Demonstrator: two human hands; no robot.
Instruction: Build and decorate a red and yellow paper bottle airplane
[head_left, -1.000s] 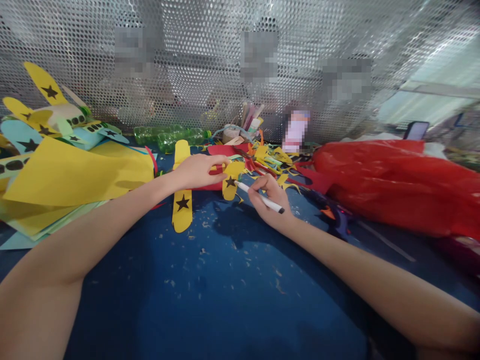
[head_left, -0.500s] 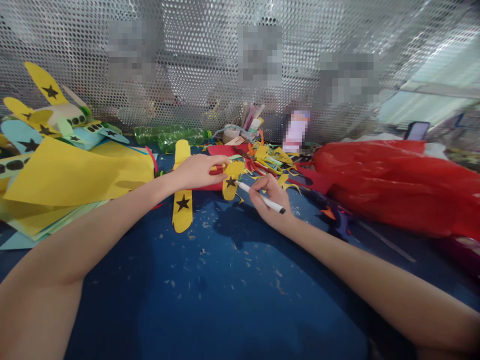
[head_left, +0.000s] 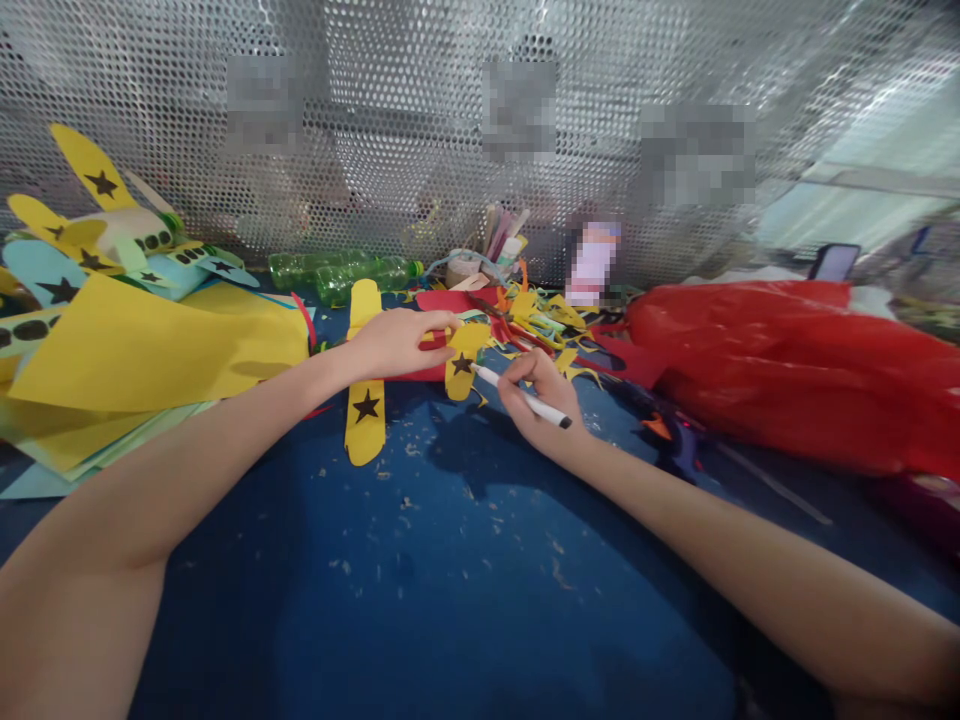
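My right hand [head_left: 541, 400] grips a white marker [head_left: 551, 412], its tip touching the black star on a small yellow paper tail piece [head_left: 460, 384]. That piece belongs to a model airplane with a red body [head_left: 420, 374] and a long yellow paper wing [head_left: 365, 440], which also bears a black star. Across the body lies my left hand [head_left: 401, 342], thumb and fingers closed around it near the tail. Much of the body is hidden under this hand.
Yellow paper sheets [head_left: 150, 345] lie at left, below finished paper airplanes [head_left: 135, 235]. Green bottles [head_left: 337, 275], paper scraps [head_left: 547, 315] and a cup of sticks [head_left: 461, 268] stand along the perforated metal wall [head_left: 405, 130]. A red plastic bag [head_left: 780, 370] fills the right of the blue table [head_left: 420, 590].
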